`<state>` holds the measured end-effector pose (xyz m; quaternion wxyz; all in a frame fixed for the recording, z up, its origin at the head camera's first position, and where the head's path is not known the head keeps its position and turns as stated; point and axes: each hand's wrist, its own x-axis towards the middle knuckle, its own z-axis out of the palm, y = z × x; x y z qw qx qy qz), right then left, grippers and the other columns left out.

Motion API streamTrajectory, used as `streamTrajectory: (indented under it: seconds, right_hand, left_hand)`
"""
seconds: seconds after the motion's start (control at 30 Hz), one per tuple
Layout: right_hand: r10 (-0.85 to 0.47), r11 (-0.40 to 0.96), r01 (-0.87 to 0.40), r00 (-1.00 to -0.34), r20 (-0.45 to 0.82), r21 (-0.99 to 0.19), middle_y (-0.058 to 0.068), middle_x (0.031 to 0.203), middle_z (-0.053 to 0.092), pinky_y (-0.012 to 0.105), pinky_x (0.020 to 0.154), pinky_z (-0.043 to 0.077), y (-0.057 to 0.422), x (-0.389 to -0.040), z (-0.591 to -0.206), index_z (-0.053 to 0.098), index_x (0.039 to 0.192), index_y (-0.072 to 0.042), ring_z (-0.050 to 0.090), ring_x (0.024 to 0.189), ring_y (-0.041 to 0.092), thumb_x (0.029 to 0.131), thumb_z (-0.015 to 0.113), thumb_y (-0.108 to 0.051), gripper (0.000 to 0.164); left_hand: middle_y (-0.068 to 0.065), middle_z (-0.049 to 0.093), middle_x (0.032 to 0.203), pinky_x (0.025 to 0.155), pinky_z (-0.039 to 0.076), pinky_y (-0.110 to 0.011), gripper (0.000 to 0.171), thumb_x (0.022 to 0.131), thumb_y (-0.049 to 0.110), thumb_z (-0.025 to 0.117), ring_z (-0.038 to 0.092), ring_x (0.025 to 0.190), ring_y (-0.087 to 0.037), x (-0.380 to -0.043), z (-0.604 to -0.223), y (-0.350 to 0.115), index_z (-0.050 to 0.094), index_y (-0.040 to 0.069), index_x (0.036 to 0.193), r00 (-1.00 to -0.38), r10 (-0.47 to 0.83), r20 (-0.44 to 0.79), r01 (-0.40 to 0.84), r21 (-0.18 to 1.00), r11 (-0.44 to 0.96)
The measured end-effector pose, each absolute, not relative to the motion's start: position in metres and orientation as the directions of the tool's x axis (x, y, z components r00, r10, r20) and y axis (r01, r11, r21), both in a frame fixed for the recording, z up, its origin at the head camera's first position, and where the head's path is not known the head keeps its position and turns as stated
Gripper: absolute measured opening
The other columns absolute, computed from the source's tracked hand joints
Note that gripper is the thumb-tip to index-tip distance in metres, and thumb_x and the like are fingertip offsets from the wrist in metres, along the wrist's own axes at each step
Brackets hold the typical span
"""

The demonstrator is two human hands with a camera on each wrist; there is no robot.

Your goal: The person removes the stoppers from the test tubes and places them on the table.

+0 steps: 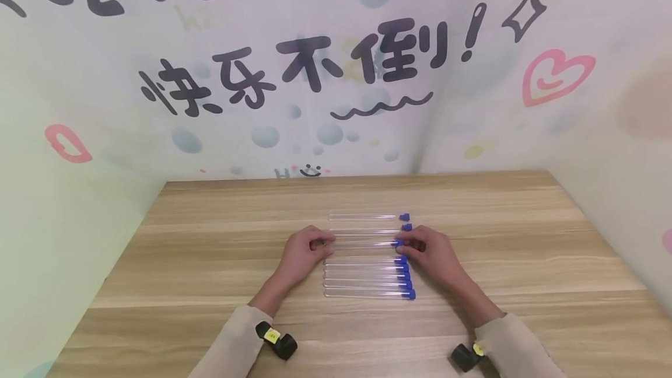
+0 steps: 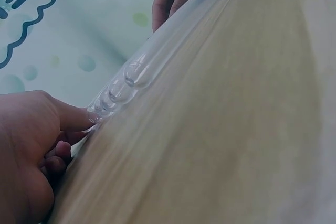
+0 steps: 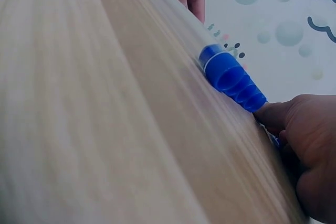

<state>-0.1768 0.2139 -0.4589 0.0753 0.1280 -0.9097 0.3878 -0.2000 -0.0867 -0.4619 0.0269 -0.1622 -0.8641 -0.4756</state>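
Observation:
A clear test tube [image 1: 364, 245] lies crosswise on the wooden table between my two hands. My left hand [image 1: 303, 251] pinches its rounded end at the left, between thumb and fingers. At the tube's other end my right hand [image 1: 433, 254] pinches a blue cap [image 1: 397, 243], which sits at the tube's mouth. How deep that cap sits I cannot tell. Nearer to me, several capped tubes [image 1: 362, 293] lie side by side, their blue caps [image 3: 226, 72] pointing right and their rounded ends [image 2: 137, 74] left.
Beyond my hands lie two more tubes. The farthest tube [image 1: 362, 216] has its blue cap [image 1: 404, 217] apart from its mouth; another loose-looking cap [image 1: 407, 227] lies by the second tube [image 1: 367, 231]. A printed cloth wall [image 1: 315, 144] borders the table's back edge.

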Motion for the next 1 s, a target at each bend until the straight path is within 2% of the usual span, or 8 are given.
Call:
streamTrajectory:
  seconds: [0.3, 0.53, 0.73, 1.0]
  right_hand:
    - [-0.171, 0.64, -0.293, -0.956, 0.24, -0.71, -0.008, 0.085, 0.06, 0.025, 0.062, 0.043, 0.2136, -0.1748, -0.4609, 0.072, 0.104, -0.017, 0.051, 0.072, 0.014, 0.084, 0.075, -0.017, 0.021]
    - [-0.134, 0.575, -0.268, -0.963, 0.234, -0.773, -0.007, 0.096, 0.064, 0.027, 0.07, 0.048, 0.2156, -0.1704, -0.4581, 0.068, 0.106, -0.022, 0.058, 0.081, 0.014, 0.088, 0.071, -0.025, 0.019]
    - [-0.094, 0.479, -0.215, -0.977, 0.193, -0.851, -0.002, 0.095, 0.065, 0.026, 0.074, 0.05, 0.2159, -0.1719, -0.4597, 0.068, 0.107, -0.02, 0.061, 0.085, 0.017, 0.089, 0.069, -0.029, 0.021]
    - [-0.03, 0.469, -0.207, -0.975, 0.219, -0.859, -0.004, 0.093, 0.067, 0.022, 0.072, 0.048, 0.2165, -0.1726, -0.4592, 0.071, 0.105, -0.02, 0.06, 0.086, 0.016, 0.086, 0.072, -0.032, 0.023]
  left_hand:
    - [0.007, 0.061, 0.082, 0.063, 0.041, -0.026, 0.018, 0.079, 0.011, 0.078, 0.048, 0.071, -0.012, -0.1982, -0.4629, -0.0871, 0.075, 0.013, 0.096, -0.945, 0.247, 0.216, 0.314, 0.812, 0.492]
    - [0.006, 0.061, 0.083, 0.064, 0.043, -0.026, 0.015, 0.086, 0.012, 0.071, 0.051, 0.073, -0.013, -0.1957, -0.4617, -0.0859, 0.073, 0.013, 0.101, -0.944, 0.233, 0.234, 0.316, 0.849, 0.425]
    - [0.004, 0.058, 0.078, 0.06, 0.042, -0.025, 0.015, 0.089, 0.015, 0.07, 0.05, 0.069, -0.014, -0.195, -0.4611, -0.0858, 0.072, 0.016, 0.104, -0.945, 0.227, 0.237, 0.31, 0.873, 0.376]
    - [0.004, 0.06, 0.076, 0.058, 0.041, -0.024, 0.015, 0.085, 0.018, 0.074, 0.05, 0.066, -0.015, -0.195, -0.4593, -0.0844, 0.073, 0.015, 0.1, -0.935, 0.253, 0.248, 0.32, 0.897, 0.304]
